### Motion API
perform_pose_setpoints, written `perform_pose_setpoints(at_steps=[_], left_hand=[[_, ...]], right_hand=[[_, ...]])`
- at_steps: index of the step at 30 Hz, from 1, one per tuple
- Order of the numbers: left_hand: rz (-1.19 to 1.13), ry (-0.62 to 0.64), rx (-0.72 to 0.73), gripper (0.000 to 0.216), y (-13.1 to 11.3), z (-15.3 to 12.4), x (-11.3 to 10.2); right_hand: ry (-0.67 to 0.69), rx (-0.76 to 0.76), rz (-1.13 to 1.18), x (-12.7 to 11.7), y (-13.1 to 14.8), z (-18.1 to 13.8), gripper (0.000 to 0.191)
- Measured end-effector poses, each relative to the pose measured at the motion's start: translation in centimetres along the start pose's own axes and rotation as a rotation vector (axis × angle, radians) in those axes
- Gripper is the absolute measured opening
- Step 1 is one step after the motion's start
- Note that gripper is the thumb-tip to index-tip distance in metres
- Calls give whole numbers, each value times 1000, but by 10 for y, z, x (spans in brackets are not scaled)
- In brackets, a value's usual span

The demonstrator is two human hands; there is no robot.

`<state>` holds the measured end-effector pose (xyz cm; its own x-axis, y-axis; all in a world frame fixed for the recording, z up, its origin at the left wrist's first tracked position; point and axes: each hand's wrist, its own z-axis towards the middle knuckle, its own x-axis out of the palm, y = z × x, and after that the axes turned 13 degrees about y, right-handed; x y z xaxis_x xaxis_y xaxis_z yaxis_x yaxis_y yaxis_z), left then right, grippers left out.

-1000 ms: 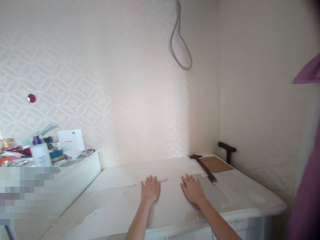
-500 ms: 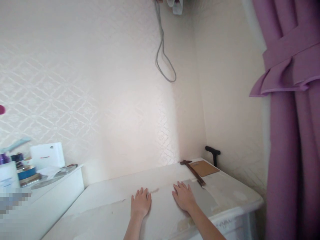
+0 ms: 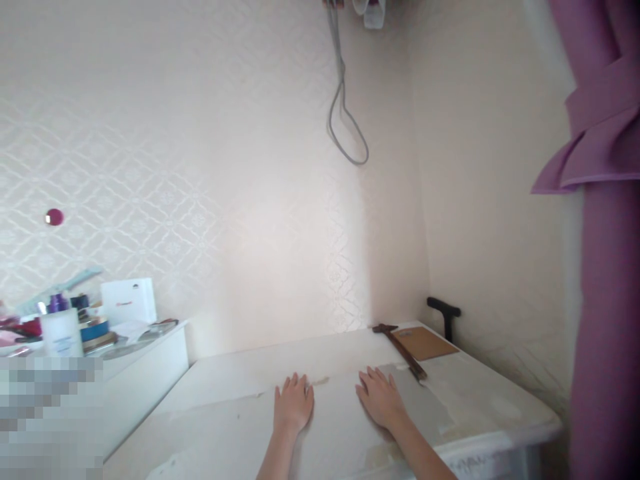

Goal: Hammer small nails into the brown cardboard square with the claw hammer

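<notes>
My left hand (image 3: pixel 294 402) lies palm down on the white tabletop (image 3: pixel 225 443), its fingers stretched out and holding nothing. To its right my right hand (image 3: pixel 383 398) rests flat as well, fingers spread, over a greyish patch of the surface. A hammer (image 3: pixel 406 353) with a dark head and wooden handle lies just beyond my right hand, not touched by it. Beside the hammer, a brown clipboard or board (image 3: pixel 425 343) lies flat near the far right corner.
On the left, a higher white cabinet (image 3: pixel 145 380) carries a white bottle (image 3: pixel 63 333), a blue roll of tape (image 3: pixel 95 329) and a white box (image 3: pixel 129 301). A black T-shaped handle (image 3: pixel 445 313) rises behind the table. A grey cable (image 3: pixel 345 127) hangs above; a purple curtain (image 3: pixel 607 300) hangs right.
The view has turned slightly left, so everything sits further right in the picture and more of the cabinet shows. Both hands stay flat on the tabletop.
</notes>
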<state>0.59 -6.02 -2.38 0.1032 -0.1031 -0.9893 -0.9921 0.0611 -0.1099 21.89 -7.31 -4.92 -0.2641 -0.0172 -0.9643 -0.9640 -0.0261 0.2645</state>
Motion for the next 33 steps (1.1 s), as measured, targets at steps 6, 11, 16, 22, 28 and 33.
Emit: perform_pose_setpoints(at_steps=[6, 11, 16, 22, 28, 33], left_hand=[[-9, -10, 3, 53, 1, 3, 3], [-10, -11, 2, 53, 1, 3, 4], [-7, -3, 4, 53, 1, 1, 2], [-1, -10, 5, 53, 1, 0, 1], [-6, -9, 6, 53, 1, 0, 2], [-5, -4, 2, 53, 1, 0, 3]], right_hand=[[0, -10, -4, 0, 0, -1, 51], [2, -11, -7, -2, 0, -2, 52], [4, -14, -9, -3, 0, -3, 52], [5, -15, -13, -2, 0, -4, 52], [1, -12, -13, -2, -1, -3, 51], [4, -10, -15, -2, 0, -4, 51]])
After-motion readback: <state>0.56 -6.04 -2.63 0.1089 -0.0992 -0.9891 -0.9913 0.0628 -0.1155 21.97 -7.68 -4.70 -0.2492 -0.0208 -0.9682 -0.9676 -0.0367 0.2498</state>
